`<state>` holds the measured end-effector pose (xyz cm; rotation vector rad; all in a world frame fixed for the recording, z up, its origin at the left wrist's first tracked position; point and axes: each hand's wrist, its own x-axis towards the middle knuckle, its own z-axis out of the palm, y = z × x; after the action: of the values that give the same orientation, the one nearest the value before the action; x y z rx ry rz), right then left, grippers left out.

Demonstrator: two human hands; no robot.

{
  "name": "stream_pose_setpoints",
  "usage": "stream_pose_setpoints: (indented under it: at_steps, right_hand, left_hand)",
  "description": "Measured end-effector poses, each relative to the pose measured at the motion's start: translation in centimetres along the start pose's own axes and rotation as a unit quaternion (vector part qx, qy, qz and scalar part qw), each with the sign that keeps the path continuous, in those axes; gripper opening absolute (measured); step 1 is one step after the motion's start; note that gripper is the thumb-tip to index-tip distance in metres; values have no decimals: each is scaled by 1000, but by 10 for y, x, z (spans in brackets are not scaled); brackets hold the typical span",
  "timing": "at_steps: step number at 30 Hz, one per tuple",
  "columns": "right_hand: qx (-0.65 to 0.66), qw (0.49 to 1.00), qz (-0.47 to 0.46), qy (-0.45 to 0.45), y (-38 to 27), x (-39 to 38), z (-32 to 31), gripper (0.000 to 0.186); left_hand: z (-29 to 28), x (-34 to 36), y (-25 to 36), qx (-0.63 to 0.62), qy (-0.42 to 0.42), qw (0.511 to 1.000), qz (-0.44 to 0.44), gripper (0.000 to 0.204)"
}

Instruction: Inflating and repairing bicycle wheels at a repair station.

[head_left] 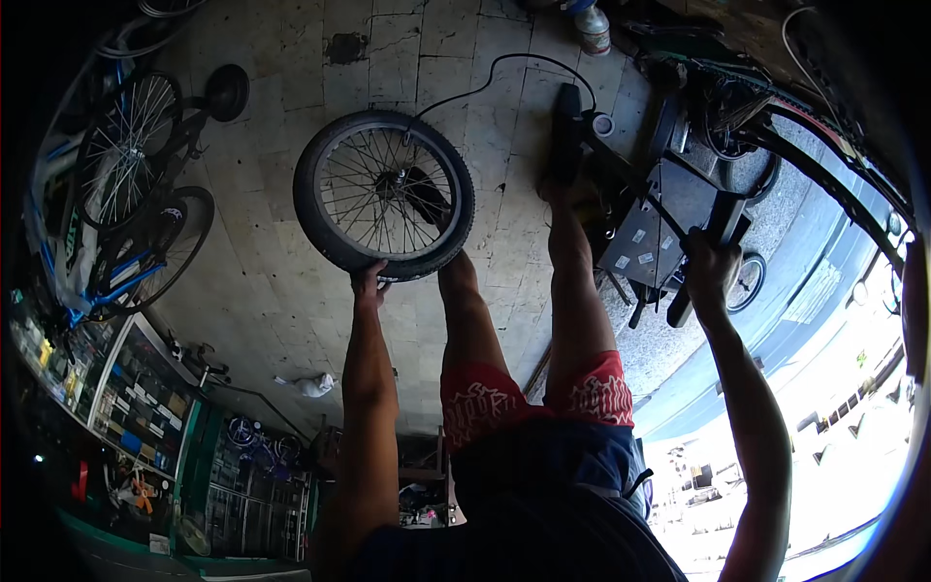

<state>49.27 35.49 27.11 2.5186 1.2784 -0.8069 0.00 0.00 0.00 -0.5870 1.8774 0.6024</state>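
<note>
My left hand [370, 277] grips the lower edge of a spoked bicycle wheel with a black tire [318, 199], held above my left foot. A thin black hose [499, 57] runs from the rim's upper valve to a floor pump [621, 163] with a round gauge [602, 124]. My right hand [711, 260] is closed on the pump's dark handle [723, 219], at right. My right foot [564, 131] is beside the gauge at the pump's base.
Bicycles [131, 145] lean along the left, above a glass display case [141, 407]. A metal box [648, 228] and more bike parts [824, 170] stand at right by a bright street. A white bottle [593, 29] stands at top; a white rag [310, 383] lies on the tiles.
</note>
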Motion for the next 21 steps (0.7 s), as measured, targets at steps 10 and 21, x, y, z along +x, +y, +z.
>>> stream_pose_setpoints:
  at_steps: [10, 21]
  right_hand:
    - [59, 990, 107, 72, -7, 50, 92, 45]
    - [74, 987, 131, 60, 4, 63, 96, 44]
  left_hand:
    - [-21, 14, 3, -73, -46, 994, -71, 42]
    - [-9, -30, 32, -121, -12, 993, 6, 40]
